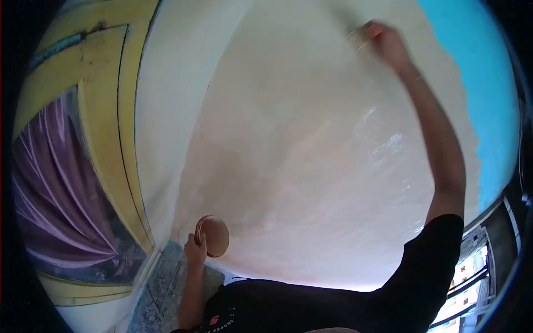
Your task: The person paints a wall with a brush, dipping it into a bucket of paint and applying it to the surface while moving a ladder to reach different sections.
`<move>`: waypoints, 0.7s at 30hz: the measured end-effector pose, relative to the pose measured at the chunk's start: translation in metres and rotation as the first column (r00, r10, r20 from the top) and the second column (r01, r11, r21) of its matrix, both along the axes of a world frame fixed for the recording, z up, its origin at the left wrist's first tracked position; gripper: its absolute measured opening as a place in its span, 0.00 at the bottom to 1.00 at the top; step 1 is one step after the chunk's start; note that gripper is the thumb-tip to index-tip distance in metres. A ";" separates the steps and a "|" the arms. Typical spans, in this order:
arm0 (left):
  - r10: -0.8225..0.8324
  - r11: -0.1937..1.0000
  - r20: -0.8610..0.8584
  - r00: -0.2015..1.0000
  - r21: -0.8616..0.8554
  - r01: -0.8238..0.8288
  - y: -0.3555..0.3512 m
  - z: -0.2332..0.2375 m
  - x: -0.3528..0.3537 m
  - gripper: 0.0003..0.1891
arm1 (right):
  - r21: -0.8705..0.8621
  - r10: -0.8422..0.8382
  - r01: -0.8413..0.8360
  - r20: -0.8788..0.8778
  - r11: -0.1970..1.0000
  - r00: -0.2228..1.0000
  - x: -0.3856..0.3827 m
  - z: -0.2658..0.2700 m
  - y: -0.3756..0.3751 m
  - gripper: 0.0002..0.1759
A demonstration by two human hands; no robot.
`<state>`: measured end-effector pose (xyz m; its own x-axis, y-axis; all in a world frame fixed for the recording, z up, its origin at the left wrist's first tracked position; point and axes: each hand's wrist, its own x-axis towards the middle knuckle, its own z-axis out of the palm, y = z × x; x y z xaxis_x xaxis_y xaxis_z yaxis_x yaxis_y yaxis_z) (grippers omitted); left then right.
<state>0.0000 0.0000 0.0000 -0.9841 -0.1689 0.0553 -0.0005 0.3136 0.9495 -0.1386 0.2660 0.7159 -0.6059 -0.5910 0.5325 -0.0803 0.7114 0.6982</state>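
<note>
At the lower left, my left hand [195,247] is closed around the rim of a small round paint pot [216,236], its open top turned toward me with beige paint inside. High up at the right, my outstretched right hand [384,41] grips what looks like a paintbrush [356,38], blurred by motion, against the wall. The wall [288,139] carries a beige coat with wet, shiny patches near its middle right. Along the right side, a bright blue area [477,83] meets the beige at a ragged edge.
To the left stands a yellow window frame [105,111] with a purple curtain [55,188] behind it. A pale wall strip [172,72] runs beside the frame. Grey, rough ground [161,288] shows at the lower left. Railings and a bright opening [469,283] lie at the lower right.
</note>
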 end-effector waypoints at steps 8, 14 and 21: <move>-0.046 0.999 -0.021 0.999 -0.018 0.045 0.000 0.003 -0.008 0.19 | 0.088 -0.067 0.127 -0.492 0.988 0.868 0.050 0.038 -0.032 0.11; -0.050 0.999 -0.033 0.998 -0.007 0.050 0.002 0.006 -0.007 0.19 | 0.067 0.042 -0.053 0.155 0.996 0.987 0.014 -0.187 -0.016 0.05; -0.027 1.000 -0.028 0.999 -0.010 0.027 -0.003 0.008 -0.003 0.21 | -0.120 0.026 0.079 0.690 0.990 0.723 0.022 -0.467 -0.046 0.06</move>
<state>-0.0026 -0.0026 0.0075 -0.9864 -0.1413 0.0841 0.0344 0.3224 0.9460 -0.1168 0.2198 0.2489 -0.8503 -0.5253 0.0325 -0.4809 0.8006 0.3573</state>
